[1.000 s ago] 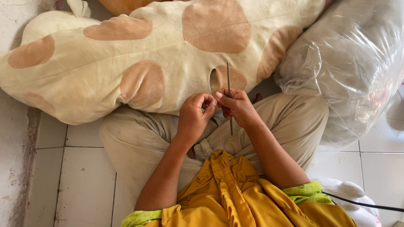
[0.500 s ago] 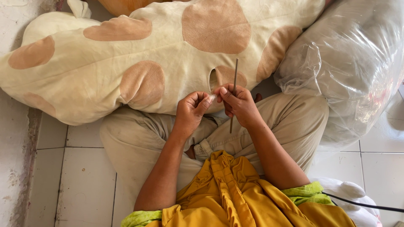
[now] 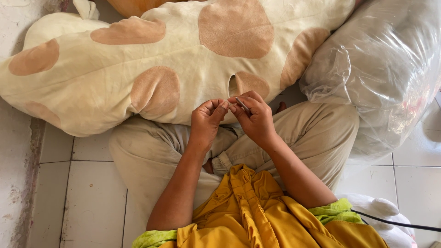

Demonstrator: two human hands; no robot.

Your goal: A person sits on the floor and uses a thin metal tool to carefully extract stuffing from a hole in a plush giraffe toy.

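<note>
A large cream plush toy (image 3: 174, 69) with tan spots lies across my lap and the floor; a small open slit (image 3: 232, 85) shows in its seam. Both hands meet just below that slit. My right hand (image 3: 255, 117) pinches a long thin needle (image 3: 242, 104), now seen nearly end-on between its fingers. My left hand (image 3: 209, 119) has its fingertips pressed together right at the needle's tip, pinching something too fine to make out, perhaps thread. I sit cross-legged in beige trousers (image 3: 151, 156) with a yellow cloth (image 3: 257, 216) on my lap.
A big clear plastic bag (image 3: 381, 78) stuffed with white filling leans at the right. White floor tiles (image 3: 78, 193) lie at the left, beside a rough wall edge (image 3: 18, 183). A white plush piece (image 3: 386, 211) and a black cable (image 3: 395, 222) sit at the lower right.
The needle, earlier upright and long in view beside the slit, has tilted so only a short length shows. Both hands have stayed close together under the slit.
</note>
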